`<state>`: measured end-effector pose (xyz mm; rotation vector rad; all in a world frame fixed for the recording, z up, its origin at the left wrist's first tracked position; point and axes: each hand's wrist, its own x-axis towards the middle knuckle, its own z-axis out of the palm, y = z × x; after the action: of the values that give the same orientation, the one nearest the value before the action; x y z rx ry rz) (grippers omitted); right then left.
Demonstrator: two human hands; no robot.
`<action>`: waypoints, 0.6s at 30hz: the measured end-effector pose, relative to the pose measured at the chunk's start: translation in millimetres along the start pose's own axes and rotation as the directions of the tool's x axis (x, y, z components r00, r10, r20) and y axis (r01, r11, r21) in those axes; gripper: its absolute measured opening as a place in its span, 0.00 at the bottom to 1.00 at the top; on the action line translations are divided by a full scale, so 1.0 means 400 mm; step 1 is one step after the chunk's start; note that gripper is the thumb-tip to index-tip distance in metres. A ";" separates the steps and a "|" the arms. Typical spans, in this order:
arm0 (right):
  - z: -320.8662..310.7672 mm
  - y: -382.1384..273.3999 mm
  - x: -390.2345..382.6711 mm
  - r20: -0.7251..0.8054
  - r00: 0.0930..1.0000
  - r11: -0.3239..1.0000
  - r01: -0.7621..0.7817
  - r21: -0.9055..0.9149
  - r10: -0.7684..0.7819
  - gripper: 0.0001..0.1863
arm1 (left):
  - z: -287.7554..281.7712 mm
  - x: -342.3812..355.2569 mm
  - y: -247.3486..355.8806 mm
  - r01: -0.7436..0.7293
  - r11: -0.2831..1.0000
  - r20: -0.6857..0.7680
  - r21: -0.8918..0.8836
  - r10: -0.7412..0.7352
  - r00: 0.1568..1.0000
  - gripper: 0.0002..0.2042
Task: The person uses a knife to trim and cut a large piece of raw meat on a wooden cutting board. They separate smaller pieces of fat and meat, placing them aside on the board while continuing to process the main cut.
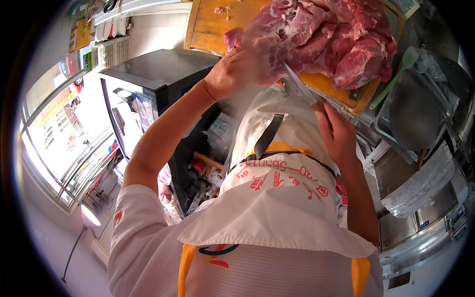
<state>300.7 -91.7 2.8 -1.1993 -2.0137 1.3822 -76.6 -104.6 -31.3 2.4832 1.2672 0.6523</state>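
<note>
A large slab of raw red meat (331, 34) with pale fat lies on an orange-brown wooden board (209, 27) at the top centre. My left hand (228, 74) is closed on the meat's left edge; a blurred patch partly hides that spot. My right hand (336, 133) grips the handle of a long knife (299, 81), its blade angled up and left to the lower edge of the meat. A few small meat scraps (221, 11) sit on the board's left part.
A dark metal-topped cabinet (158, 64) stands left of the board, beside a bright window (64, 123). To the right are a green-handled utensil (396, 79), metal trays (410, 109) and steel containers (415, 183). A lamp (90, 215) stands at lower left. My white apron (274, 203) fills the lower centre.
</note>
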 end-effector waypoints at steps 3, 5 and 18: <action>0.027 0.008 0.031 0.079 0.995 0.998 -0.062 -0.022 0.063 0.15 | -0.002 -0.001 0.000 -0.002 1.000 0.009 0.012 0.002 1.000 0.17; 0.020 0.027 -0.002 0.115 0.992 0.992 -0.030 -0.125 0.045 0.15 | -0.003 -0.005 0.000 -0.002 1.000 0.015 0.023 0.002 1.000 0.17; 0.015 0.052 -0.023 0.116 0.990 0.964 0.102 -0.244 -0.076 0.18 | -0.009 -0.008 0.000 -0.004 1.000 0.036 0.030 0.003 0.999 0.16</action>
<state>309.9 -100.0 -17.2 -1.1403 -2.3418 1.1988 -79.9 -106.9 -29.1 2.5098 1.2695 0.5912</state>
